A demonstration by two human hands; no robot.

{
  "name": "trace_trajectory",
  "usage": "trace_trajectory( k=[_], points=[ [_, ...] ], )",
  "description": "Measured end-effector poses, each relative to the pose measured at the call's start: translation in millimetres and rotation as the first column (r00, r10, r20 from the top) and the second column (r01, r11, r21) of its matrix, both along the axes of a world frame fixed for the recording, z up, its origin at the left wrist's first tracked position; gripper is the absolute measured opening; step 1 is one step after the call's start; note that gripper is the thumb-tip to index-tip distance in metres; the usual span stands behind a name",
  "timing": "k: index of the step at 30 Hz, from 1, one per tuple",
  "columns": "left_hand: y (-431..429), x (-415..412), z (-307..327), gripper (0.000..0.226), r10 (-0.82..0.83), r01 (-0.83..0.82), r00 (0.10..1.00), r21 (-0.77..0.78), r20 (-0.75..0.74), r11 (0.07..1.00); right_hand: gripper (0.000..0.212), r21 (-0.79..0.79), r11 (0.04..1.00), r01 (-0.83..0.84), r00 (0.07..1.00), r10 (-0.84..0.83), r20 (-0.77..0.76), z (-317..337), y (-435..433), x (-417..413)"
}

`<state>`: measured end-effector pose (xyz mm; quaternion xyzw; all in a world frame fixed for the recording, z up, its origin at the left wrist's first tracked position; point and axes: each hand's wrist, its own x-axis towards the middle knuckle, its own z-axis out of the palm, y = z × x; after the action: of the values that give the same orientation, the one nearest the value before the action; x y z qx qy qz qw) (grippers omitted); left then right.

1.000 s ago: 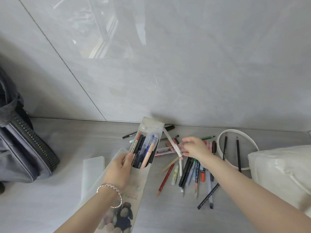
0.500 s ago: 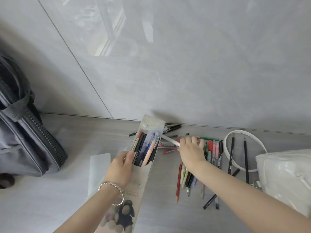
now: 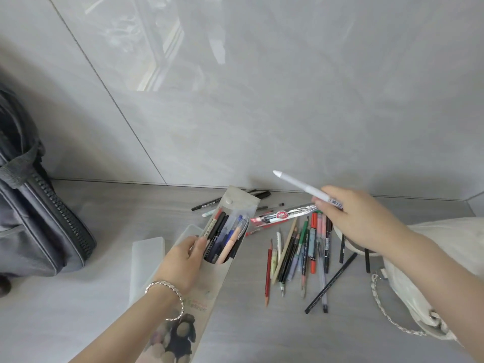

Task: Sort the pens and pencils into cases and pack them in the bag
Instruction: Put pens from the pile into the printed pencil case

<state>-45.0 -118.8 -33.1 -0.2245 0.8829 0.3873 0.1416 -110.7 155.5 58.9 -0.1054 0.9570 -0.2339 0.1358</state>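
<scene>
While your left hand grips the open pen case at its mouth, several pens already inside, the loose pile lies just right of it; your right hand has risen off that pile, pinching a white pen in the air, likely next into the case.

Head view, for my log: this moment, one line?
left hand holds pen case | right hand holds white pen | loose pens unsorted

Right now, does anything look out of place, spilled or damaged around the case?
Nothing looks damaged. A few black pens lie behind the case near the wall, apart from the main loose pile, so they could be missed. A wrapped pack lies crosswise at the pile's far end.
</scene>
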Motion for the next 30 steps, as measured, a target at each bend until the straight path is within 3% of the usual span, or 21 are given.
trace_trajectory(
  k=[2,9,12,17,22,30],
  points=[
    [4.0,2.8,3.4,0.036,-0.038,0.038,0.999,-0.007,-0.005,0.999,0.024,-0.019,0.999,-0.04,0.999,0.04,-0.008,15.3,-7.6,2.3],
    [22.9,19.3,17.4,0.037,-0.187,0.189,0.98,0.013,-0.072,0.982,0.018,0.163,0.941,-0.298,0.955,0.292,0.06,-2.6,-53.7,19.2],
    [23.2,28.1,16.9,0.036,-0.213,0.216,0.975,0.037,-0.057,0.976,0.022,0.12,0.941,-0.315,0.946,0.302,0.116,-11.5,-57.3,26.0],
    [27.4,35.0,17.0,0.023,-0.265,0.265,0.964,0.045,-0.01,0.963,0.024,0.321,0.902,-0.288,0.957,0.279,0.074,-16.7,-54.4,30.0],
    [39.4,33.7,20.1,0.024,-0.283,0.283,0.957,-0.008,-0.067,0.959,0.018,0.138,0.924,-0.356,0.932,0.341,0.12,-25.2,-67.0,48.5],
    [34.3,25.0,16.9,0.033,-0.093,0.096,0.995,0.067,-0.044,0.993,0.029,-0.092,0.989,-0.114,0.978,0.096,-0.185,-16.8,-48.3,45.7]
  ],
)
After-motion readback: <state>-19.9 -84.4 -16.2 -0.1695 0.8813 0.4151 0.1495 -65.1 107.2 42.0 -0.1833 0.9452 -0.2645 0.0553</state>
